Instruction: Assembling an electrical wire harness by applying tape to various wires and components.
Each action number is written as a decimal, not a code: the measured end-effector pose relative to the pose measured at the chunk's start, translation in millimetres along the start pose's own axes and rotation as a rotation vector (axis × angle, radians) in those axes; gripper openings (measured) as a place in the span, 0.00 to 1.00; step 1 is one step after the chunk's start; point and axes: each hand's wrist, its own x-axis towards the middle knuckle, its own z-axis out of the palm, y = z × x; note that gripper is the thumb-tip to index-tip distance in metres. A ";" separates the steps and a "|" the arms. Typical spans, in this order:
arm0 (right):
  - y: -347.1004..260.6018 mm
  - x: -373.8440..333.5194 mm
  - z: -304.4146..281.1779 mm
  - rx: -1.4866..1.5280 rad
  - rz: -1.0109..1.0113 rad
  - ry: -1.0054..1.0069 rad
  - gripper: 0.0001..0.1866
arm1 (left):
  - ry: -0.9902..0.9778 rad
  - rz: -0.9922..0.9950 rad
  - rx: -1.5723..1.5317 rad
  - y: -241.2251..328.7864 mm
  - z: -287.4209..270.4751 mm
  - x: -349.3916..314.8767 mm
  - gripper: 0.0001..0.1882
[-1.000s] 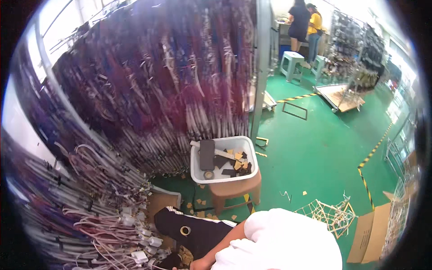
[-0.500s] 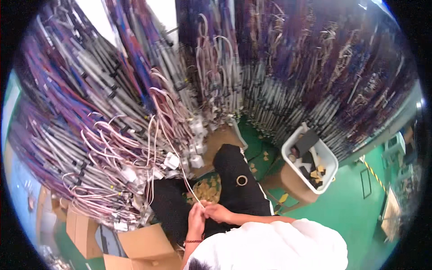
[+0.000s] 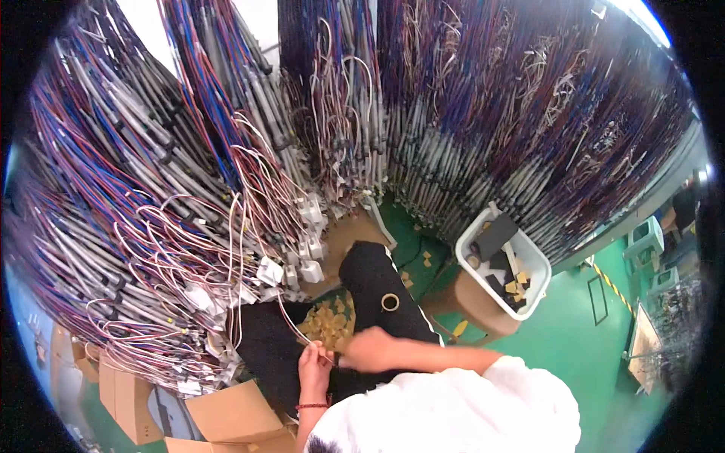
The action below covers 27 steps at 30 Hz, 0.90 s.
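Note:
My left hand (image 3: 313, 368) is closed with a pinch on a thin white-and-pink cable (image 3: 284, 311). That cable runs down to my fingers from the hanging bundles at the left. Just to its right, my right hand (image 3: 371, 350) is smeared by motion, so its fingers do not show clearly. On my dark-trousered thigh sits a small tape roll (image 3: 390, 302). Several yellowish paper-like scraps (image 3: 329, 323) lie between my legs, beyond my hands.
Dense cable bundles (image 3: 249, 189) with white connectors (image 3: 269, 271) hang in front and left. A white bin (image 3: 545, 264) holding dark pieces and scraps rests on a brown stool (image 3: 461, 302) at right. Open cardboard boxes (image 3: 230, 411) stand at lower left.
My hands were together on the cable; now the right has pulled away to the right, blurred. The left still pinches the cable, which hangs less straight. The whole view has shifted slightly.

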 end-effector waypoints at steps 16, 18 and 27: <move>188.5 61.9 -363.3 0.414 -0.033 1.610 0.26 | 0.043 -0.047 0.111 -4.6 6.0 4.7 0.11; 196.1 70.9 -392.7 0.322 0.062 1.677 0.31 | 0.054 -0.014 0.126 7.3 41.3 -9.5 0.11; 226.4 113.1 -481.7 0.476 0.161 1.548 0.52 | 0.049 -0.048 0.075 3.7 34.9 0.1 0.10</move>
